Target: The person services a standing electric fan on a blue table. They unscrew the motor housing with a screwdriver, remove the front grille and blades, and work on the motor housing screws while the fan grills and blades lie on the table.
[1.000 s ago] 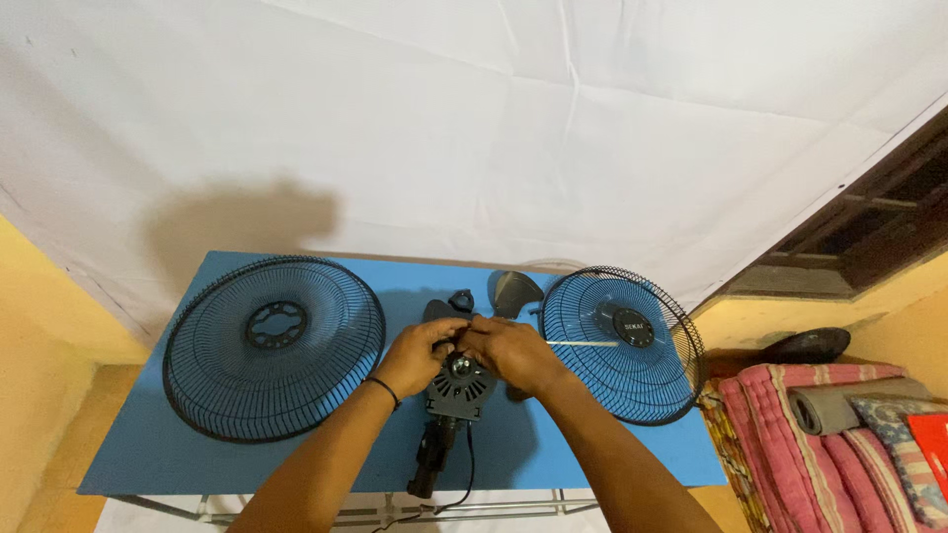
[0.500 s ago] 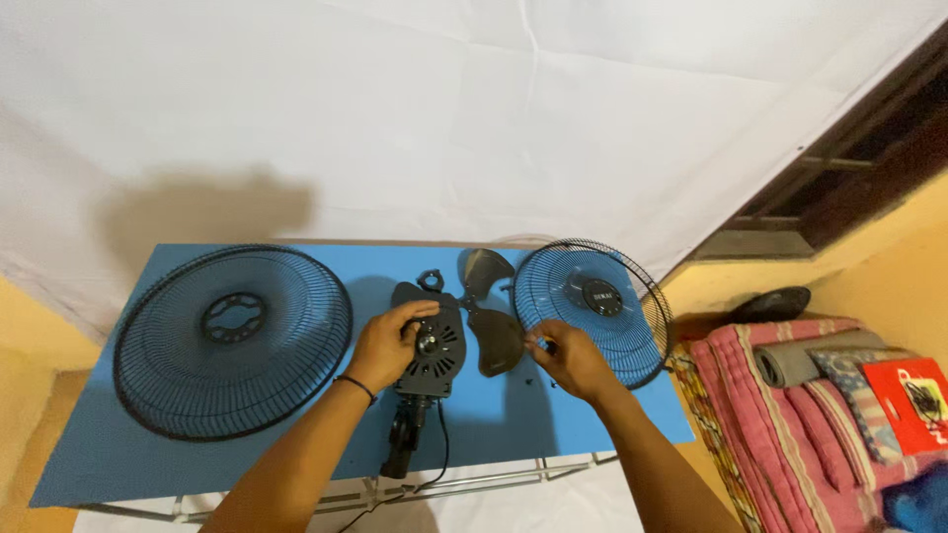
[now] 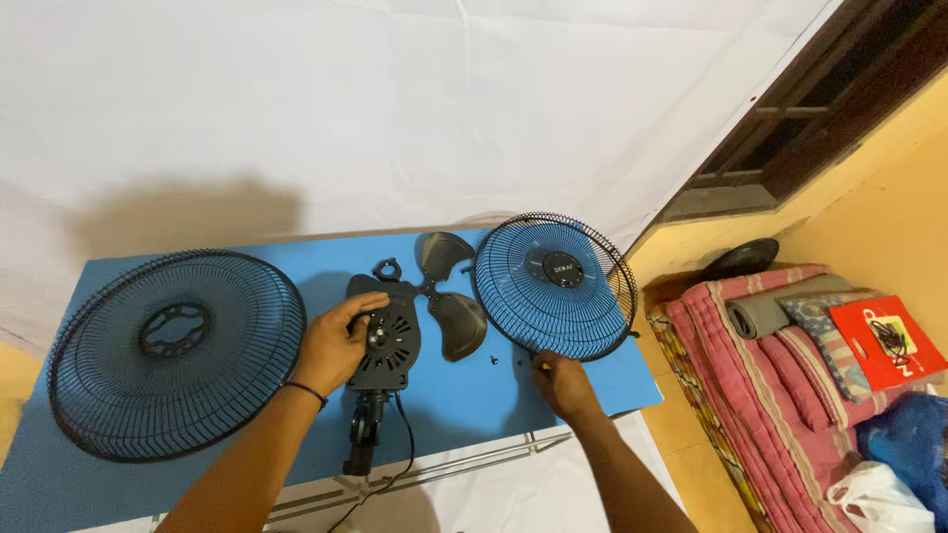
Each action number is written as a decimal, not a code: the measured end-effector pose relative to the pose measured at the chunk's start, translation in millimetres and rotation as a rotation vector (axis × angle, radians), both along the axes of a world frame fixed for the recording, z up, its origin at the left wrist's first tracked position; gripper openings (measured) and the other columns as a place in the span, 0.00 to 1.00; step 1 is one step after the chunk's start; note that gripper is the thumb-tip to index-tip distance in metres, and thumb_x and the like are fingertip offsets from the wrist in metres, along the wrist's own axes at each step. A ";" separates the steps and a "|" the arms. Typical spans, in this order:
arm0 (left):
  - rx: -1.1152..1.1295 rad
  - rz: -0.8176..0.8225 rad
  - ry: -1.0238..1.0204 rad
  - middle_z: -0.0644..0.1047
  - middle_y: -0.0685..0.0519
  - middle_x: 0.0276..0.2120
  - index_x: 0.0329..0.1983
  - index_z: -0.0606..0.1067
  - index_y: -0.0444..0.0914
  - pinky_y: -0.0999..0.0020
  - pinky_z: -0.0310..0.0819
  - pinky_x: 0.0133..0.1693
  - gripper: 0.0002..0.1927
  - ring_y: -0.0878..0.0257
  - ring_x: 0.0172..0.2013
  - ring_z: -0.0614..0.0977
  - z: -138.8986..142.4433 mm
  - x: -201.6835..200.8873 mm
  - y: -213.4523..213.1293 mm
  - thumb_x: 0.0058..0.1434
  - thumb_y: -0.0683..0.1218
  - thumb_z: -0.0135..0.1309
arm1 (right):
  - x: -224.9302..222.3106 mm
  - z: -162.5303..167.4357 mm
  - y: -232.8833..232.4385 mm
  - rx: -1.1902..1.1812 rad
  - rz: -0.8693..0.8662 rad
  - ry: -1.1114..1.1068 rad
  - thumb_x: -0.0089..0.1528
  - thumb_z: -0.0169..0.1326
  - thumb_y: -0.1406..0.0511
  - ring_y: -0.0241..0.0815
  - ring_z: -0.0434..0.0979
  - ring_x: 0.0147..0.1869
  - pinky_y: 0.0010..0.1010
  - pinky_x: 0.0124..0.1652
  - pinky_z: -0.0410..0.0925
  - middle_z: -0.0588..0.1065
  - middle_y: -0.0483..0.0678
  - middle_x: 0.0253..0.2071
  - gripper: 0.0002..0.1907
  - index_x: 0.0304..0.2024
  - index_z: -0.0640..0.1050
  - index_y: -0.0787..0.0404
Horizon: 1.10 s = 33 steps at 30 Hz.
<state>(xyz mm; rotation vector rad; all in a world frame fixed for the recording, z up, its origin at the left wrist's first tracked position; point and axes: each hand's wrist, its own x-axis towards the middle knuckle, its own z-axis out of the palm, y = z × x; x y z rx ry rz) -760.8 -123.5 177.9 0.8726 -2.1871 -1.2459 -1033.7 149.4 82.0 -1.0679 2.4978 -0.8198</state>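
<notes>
Item: fan, dismantled; my left hand (image 3: 341,341) grips motor housing (image 3: 387,341) mid-desk; my right hand (image 3: 565,383) has left the motor since 1 s ago, now fingers curled at desk (image 3: 128,489) edge nr small screws (image 3: 506,359), grip on anything: can't tell; so work's shifted to fasteners. Blades (image 3: 446,291), front grille (image 3: 555,286), rear grille (image 3: 176,350) on blue top; white sheet (image 3: 395,109) behind; bedding (image 3: 770,345) rt.

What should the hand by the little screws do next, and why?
Probably pinch up one small screw. The right hand rests on the blue table beside it, holding nothing I can see, while the left hand steadies the black fan motor, which lies apart from both grilles.
</notes>
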 end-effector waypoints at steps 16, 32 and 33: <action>0.063 0.015 -0.028 0.82 0.57 0.53 0.57 0.77 0.46 0.65 0.78 0.52 0.19 0.59 0.49 0.85 2.7 -1.7 4.2 0.65 0.38 0.48 | 25.7 -3.8 -20.1 -0.032 -0.109 0.075 0.59 0.56 0.69 0.61 0.81 0.49 0.46 0.47 0.72 0.80 0.60 0.43 0.11 0.43 0.72 0.61; 0.114 -0.048 0.032 0.82 0.57 0.55 0.59 0.75 0.46 0.67 0.76 0.57 0.22 0.62 0.53 0.83 -4.7 7.6 -8.4 0.64 0.36 0.47 | 13.3 -11.0 -12.3 -0.204 -0.049 0.021 0.52 0.54 0.72 0.57 0.83 0.42 0.40 0.42 0.75 0.79 0.58 0.39 0.20 0.49 0.74 0.59; 0.136 -0.082 0.084 0.82 0.56 0.56 0.59 0.74 0.45 0.67 0.74 0.59 0.22 0.62 0.56 0.82 -7.6 8.2 -12.4 0.64 0.34 0.46 | 8.5 -10.8 -9.5 -0.162 -0.088 0.012 0.54 0.54 0.71 0.56 0.83 0.41 0.39 0.42 0.75 0.80 0.57 0.39 0.20 0.50 0.74 0.59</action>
